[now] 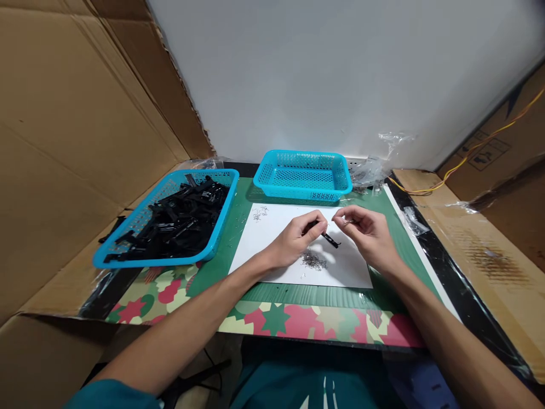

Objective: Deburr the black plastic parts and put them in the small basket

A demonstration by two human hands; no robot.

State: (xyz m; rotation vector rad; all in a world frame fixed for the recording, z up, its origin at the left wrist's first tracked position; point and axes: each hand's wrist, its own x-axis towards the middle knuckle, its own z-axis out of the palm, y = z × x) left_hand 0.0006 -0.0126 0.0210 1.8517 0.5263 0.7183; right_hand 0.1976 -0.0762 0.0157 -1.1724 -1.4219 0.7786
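Above the white sheet (272, 244), my left hand (300, 233) is closed around a slim black plastic part (331, 241), whose slotted end sticks out to the lower right. My right hand (364, 230) is just to the right, thumb and fingertips pinched together. Whatever sits in that pinch is too small to make out. Under the hands lies a pile of tiny metal pieces (314, 261), possibly small springs. A thinner scatter of similar metal pieces (259, 213) rests on the sheet's far left corner.
On the left stands a blue basket (215, 241) heaped with black plastic parts (183, 216). Another blue basket (303, 196) sits behind the sheet. Clear plastic bags (368, 173) lie at the back right, near a yellow cable (453, 170). Cardboard walls (85, 102) flank the table.
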